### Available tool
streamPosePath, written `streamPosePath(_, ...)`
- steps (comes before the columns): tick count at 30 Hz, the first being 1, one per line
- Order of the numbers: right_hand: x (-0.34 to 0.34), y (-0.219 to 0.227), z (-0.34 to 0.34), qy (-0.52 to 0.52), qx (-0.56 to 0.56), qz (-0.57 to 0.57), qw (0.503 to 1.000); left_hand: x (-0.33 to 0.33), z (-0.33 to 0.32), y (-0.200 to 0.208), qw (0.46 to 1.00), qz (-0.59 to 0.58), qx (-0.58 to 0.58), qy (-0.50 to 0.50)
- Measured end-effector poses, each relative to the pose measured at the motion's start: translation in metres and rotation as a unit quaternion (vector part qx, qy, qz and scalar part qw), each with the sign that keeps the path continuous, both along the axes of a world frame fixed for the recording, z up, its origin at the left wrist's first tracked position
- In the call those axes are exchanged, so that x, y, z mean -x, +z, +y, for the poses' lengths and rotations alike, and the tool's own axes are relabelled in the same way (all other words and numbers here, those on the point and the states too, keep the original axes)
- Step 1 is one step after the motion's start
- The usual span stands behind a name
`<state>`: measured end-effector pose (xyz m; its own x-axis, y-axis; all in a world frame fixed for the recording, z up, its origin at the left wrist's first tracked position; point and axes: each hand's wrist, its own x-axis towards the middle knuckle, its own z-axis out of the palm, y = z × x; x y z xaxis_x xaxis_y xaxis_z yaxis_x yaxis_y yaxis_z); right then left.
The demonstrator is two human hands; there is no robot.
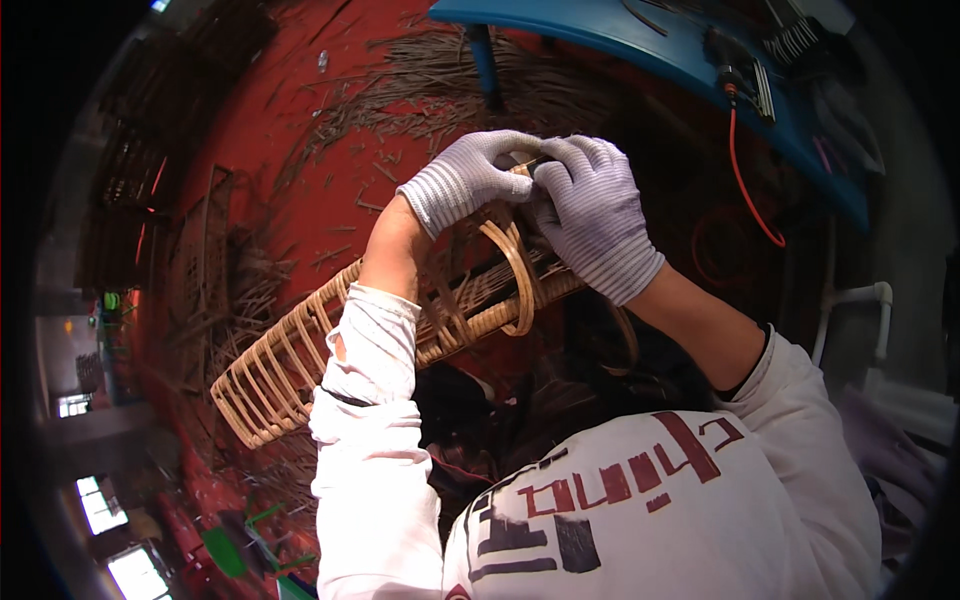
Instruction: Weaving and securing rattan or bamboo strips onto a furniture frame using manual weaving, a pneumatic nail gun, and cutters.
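Observation:
A long rattan frame (270, 390) with wrapped rails and cross slats lies slantwise below my arms, its slatted end toward the lower left. A curved rattan loop (518, 275) rises from its near side. My left hand (470, 180), in a pale striped knit glove, has its fingers bent and closed at the upper edge of the frame. Right beside it my right hand (595, 210), gloved alike, curls its fingers over the same spot. A short bit of rattan shows between the two hands; the rest of what they grip is hidden by the gloves.
A blue table (590, 30) stands at the upper right, bearing a dark hand tool (732, 75) with an orange hose (740, 170) hanging off it. Cut rattan strips (410, 95) litter the red floor (300, 170). White pipes (865, 295) stand at the right.

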<state>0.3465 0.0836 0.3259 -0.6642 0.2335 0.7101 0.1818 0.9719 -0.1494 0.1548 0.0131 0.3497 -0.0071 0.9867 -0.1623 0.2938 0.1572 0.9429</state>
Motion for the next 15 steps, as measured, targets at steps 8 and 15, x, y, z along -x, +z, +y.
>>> streamPosePath(8,-0.023,0.025,0.010,0.113,0.050,-0.093,0.988,-0.002,-0.004,-0.001,0.999,0.014,-0.024,0.024)
streamPosePath(15,-0.032,0.022,0.039,0.276,0.474,-0.091,0.831,-0.012,-0.010,0.011,0.996,0.074,0.019,0.041)
